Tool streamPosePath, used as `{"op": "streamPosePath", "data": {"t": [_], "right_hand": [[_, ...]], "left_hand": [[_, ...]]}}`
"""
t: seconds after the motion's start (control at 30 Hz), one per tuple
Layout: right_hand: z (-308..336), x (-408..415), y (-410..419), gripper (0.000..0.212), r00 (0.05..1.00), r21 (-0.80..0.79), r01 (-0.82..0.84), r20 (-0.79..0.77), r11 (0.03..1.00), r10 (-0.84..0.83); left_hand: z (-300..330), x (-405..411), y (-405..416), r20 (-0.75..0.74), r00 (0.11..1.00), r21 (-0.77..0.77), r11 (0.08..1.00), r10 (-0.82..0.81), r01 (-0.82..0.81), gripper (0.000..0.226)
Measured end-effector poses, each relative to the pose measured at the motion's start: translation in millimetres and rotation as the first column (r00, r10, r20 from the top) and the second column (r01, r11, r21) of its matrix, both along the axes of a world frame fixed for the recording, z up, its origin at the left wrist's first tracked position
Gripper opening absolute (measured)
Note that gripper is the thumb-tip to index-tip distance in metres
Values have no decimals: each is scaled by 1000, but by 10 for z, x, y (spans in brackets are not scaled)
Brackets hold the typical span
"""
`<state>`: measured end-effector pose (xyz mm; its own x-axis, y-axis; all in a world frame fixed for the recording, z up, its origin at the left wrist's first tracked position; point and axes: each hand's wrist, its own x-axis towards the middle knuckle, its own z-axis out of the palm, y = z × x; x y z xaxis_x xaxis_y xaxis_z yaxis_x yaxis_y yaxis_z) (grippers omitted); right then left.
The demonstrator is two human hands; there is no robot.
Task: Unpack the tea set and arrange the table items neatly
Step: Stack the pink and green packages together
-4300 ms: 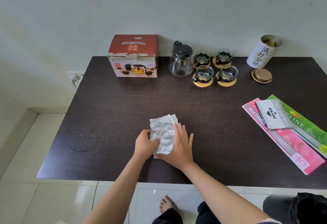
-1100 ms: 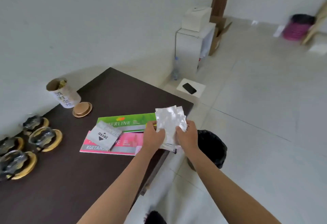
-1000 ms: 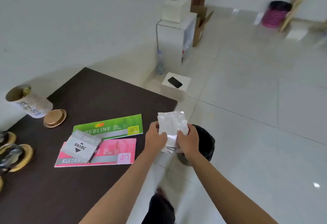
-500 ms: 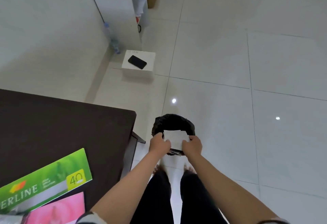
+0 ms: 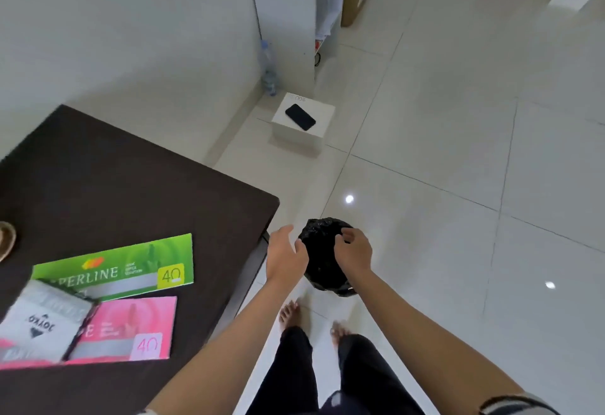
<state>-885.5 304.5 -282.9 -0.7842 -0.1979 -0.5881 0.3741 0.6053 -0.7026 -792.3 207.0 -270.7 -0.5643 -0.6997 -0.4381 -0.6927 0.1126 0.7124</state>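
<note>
1. Reaching out over the bin (image 5: 322,260), we hold both hands above its black-lined mouth; the left hand (image 5: 285,259) has its fingers relaxed and nearly straight, with nothing in it.
2. Our right hand (image 5: 354,250) hangs over the bin's far side with fingers loosely curled downward, and we see nothing in its grasp.
3. We stand barefoot on glossy pale tiles, the bin on the floor just beside the corner of the dark table (image 5: 131,185).
4. On the table lie a green booklet (image 5: 114,267) and a pink booklet (image 5: 127,329), side by side, with a grey pouch (image 5: 42,323) overlapping both at their left ends.
5. Farther off, a phone (image 5: 300,117) rests on a white box (image 5: 322,110) near a white cabinet (image 5: 281,15) by the wall.
6. We cannot see any of the tea set itself.
</note>
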Motion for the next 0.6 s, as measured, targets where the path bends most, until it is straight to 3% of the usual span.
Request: {"op": "streamPosePath", "data": {"t": [0.13,0.23,0.33,0.47,0.53,0.6], "right_hand": [[437,179,-421,21,971,-169,-172,-195,971,138],[645,449,-713,16,869,-220,-404,-396,888,297],[708,790,-941,17,731,-232,-630,-500,741,465],[674,1208,-1310,51,384,-26,-892,-568,450,728],[666,1408,-1538,70,175,146,-941,-560,305,810],[627,1604,-1775,79,25,287,-937,-516,200,856]], "left_hand": [[369,279,-125,-181,965,-181,959,188,-221,33],[547,640,-245,-254,912,-313,864,323,-394,27],[621,1124,-413,-241,861,-380,773,448,-508,29],[702,1799,-658,-178,714,-394,616,677,-682,37],[730,2110,-776,-117,605,-365,533,788,-764,45],[749,2384,-907,-41,475,-302,443,879,-844,53]]}}
